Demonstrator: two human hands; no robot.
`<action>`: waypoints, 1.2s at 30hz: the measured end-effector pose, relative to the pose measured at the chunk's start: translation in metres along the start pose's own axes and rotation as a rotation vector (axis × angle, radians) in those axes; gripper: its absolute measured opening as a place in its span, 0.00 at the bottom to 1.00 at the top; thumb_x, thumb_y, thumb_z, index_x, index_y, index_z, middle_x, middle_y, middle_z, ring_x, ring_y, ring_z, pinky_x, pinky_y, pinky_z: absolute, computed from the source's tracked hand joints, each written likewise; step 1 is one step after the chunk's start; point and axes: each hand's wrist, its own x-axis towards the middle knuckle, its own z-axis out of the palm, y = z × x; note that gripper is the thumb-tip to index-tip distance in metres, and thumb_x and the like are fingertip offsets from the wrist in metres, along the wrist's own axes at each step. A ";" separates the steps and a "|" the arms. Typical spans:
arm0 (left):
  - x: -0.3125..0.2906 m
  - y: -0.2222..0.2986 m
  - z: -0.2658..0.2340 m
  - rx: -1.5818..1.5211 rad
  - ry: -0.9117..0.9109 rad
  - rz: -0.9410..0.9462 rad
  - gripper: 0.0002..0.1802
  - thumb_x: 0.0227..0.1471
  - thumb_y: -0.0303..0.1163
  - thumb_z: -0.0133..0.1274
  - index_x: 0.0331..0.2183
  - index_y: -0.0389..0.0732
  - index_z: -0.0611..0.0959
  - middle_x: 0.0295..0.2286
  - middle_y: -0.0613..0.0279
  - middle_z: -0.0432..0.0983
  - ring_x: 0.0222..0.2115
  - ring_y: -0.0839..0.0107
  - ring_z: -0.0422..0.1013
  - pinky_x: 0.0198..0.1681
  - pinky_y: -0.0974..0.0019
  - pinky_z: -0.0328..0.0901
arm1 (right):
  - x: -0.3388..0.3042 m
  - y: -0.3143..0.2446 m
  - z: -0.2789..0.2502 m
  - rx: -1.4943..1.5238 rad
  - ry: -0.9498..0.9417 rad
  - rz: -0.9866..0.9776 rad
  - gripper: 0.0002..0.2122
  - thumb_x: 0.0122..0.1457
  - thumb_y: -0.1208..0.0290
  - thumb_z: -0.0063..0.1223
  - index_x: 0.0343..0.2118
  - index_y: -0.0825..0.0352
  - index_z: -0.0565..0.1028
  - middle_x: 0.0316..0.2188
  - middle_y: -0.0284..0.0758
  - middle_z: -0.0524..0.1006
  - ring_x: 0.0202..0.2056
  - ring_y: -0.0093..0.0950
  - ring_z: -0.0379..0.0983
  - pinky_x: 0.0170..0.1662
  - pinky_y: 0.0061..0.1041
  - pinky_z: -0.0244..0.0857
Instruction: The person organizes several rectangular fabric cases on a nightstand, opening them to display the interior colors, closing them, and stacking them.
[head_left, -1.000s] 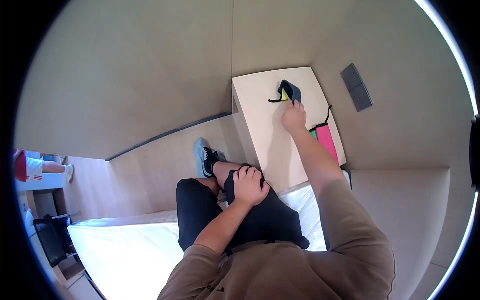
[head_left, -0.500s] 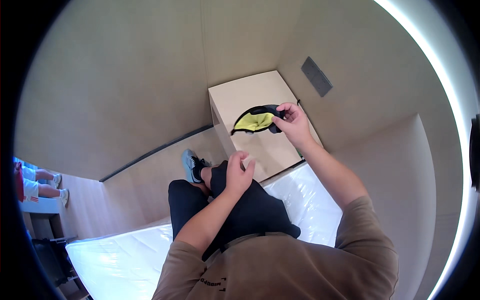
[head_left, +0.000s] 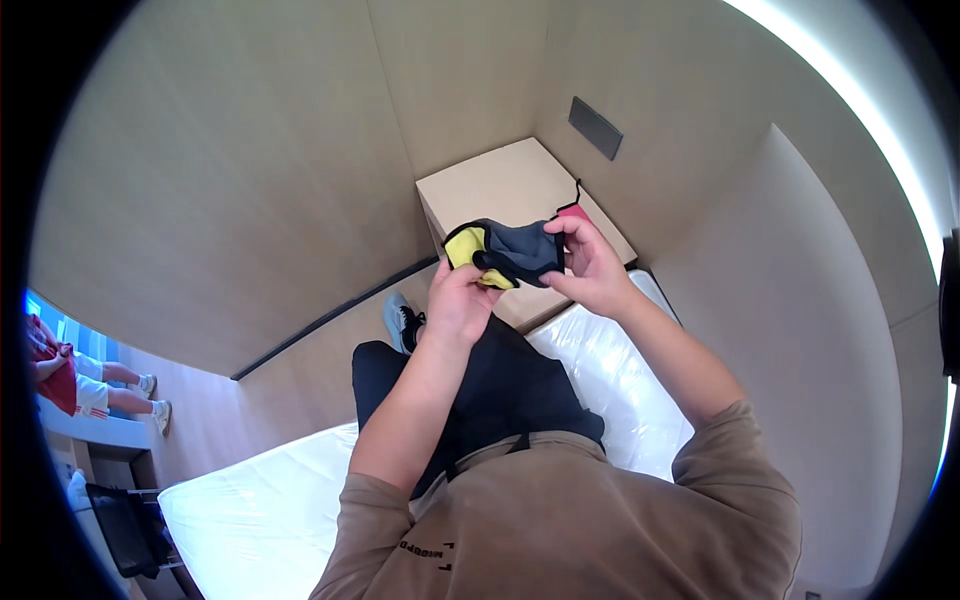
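Note:
Between my two hands stretches a cleaning cloth [head_left: 525, 245], grey on one side and yellow on the other, with a black border. My left hand [head_left: 462, 303] pinches its yellow end, which is folded over. At the grey end, my right hand [head_left: 592, 268] grips the edge between thumb and fingers. The cloth hangs in the air over a light wooden bedside cabinet [head_left: 490, 180]. Behind my right hand, a pink cloth with a black edge and loop [head_left: 573, 211] lies on the cabinet top, partly hidden.
I sit on a plastic-wrapped white mattress [head_left: 270, 500]. Wooden panels [head_left: 240, 170] rise around the cabinet, one with a dark wall plate [head_left: 596, 128]. A padded light panel [head_left: 780, 300] stands right. Far left are another person [head_left: 75, 375] in red and white and a black chair [head_left: 125, 525].
My left hand has risen from near my knee and taken hold of the cloth. The cloth has turned and now shows more of its grey side. The pink cloth has come into view.

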 end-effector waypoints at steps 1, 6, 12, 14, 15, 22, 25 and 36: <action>0.002 0.001 -0.009 0.010 -0.018 -0.002 0.25 0.50 0.18 0.41 0.51 0.42 0.70 0.43 0.58 0.74 0.40 0.63 0.73 0.39 0.56 0.71 | -0.002 0.001 -0.001 -0.039 0.052 -0.007 0.26 0.50 0.89 0.56 0.52 0.66 0.64 0.48 0.36 0.67 0.50 0.26 0.68 0.53 0.30 0.67; -0.014 0.001 -0.008 0.131 -0.082 -0.056 0.28 0.48 0.18 0.39 0.52 0.45 0.71 0.43 0.61 0.74 0.34 0.65 0.73 0.29 0.61 0.70 | -0.009 0.016 -0.021 -0.084 0.292 0.005 0.18 0.54 0.87 0.53 0.49 0.68 0.69 0.42 0.34 0.70 0.42 0.21 0.70 0.48 0.24 0.68; -0.019 0.002 -0.028 0.230 -0.101 -0.147 0.14 0.59 0.39 0.50 0.47 0.51 0.74 0.38 0.68 0.77 0.34 0.71 0.73 0.27 0.64 0.68 | -0.023 0.035 -0.024 -0.352 0.318 0.100 0.08 0.55 0.78 0.58 0.39 0.68 0.78 0.42 0.32 0.69 0.39 0.20 0.70 0.44 0.19 0.66; -0.018 -0.001 -0.033 0.321 0.044 -0.134 0.12 0.59 0.40 0.50 0.45 0.52 0.74 0.38 0.69 0.76 0.34 0.72 0.73 0.27 0.64 0.68 | -0.026 0.043 -0.026 -0.338 0.321 0.059 0.08 0.57 0.78 0.57 0.40 0.68 0.76 0.44 0.34 0.69 0.39 0.21 0.70 0.45 0.20 0.65; -0.021 0.001 -0.027 0.280 0.112 -0.146 0.09 0.59 0.39 0.51 0.42 0.51 0.75 0.35 0.71 0.76 0.33 0.73 0.72 0.26 0.64 0.67 | -0.027 0.048 -0.031 -0.365 0.345 -0.028 0.07 0.58 0.78 0.55 0.40 0.68 0.74 0.45 0.35 0.69 0.39 0.21 0.70 0.46 0.20 0.65; -0.008 -0.001 -0.080 0.577 0.150 -0.436 0.08 0.59 0.38 0.50 0.36 0.45 0.73 0.25 0.63 0.74 0.21 0.70 0.72 0.21 0.67 0.65 | -0.024 0.033 -0.012 -0.024 0.200 -0.044 0.04 0.66 0.79 0.43 0.42 0.67 0.66 0.36 0.29 0.73 0.38 0.15 0.68 0.44 0.17 0.63; -0.014 -0.001 -0.070 0.832 0.183 -0.417 0.16 0.59 0.44 0.51 0.40 0.42 0.74 0.30 0.60 0.75 0.27 0.69 0.73 0.22 0.67 0.65 | -0.016 0.019 0.001 0.124 0.063 -0.022 0.06 0.67 0.78 0.41 0.45 0.67 0.64 0.36 0.29 0.72 0.38 0.15 0.68 0.44 0.17 0.63; -0.041 0.005 -0.055 1.224 -0.568 0.577 0.30 0.36 0.35 0.73 0.40 0.43 0.73 0.58 0.45 0.61 0.58 0.53 0.60 0.60 0.56 0.54 | -0.010 0.017 0.018 0.195 -0.022 0.124 0.07 0.67 0.75 0.42 0.47 0.65 0.65 0.35 0.27 0.72 0.37 0.14 0.68 0.41 0.16 0.63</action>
